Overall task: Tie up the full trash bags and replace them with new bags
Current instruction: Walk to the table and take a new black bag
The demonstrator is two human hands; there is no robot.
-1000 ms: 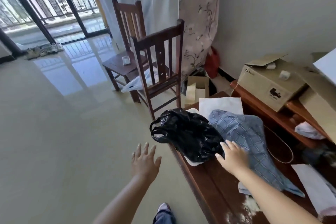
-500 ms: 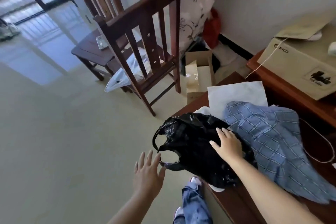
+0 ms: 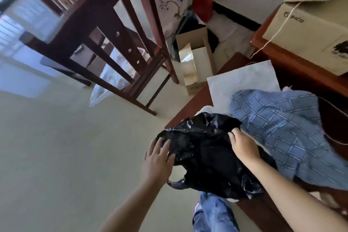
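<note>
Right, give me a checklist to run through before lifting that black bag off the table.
1. Left hand on the bag: ok, fingers lie on its left edge.
2. Right hand on the bag: ok, fingers curl into the plastic at its top right.
3. Firm hold with the left hand: not ok, fingers look straight, not closed.
4. Bag free of the blue cloth: cannot tell, the cloth lies right beside it and may overlap.
5. Bag handle reachable: ok, a loop hangs over the table edge below the left hand.
6. Bag tied: cannot tell, no knot shows.
</note>
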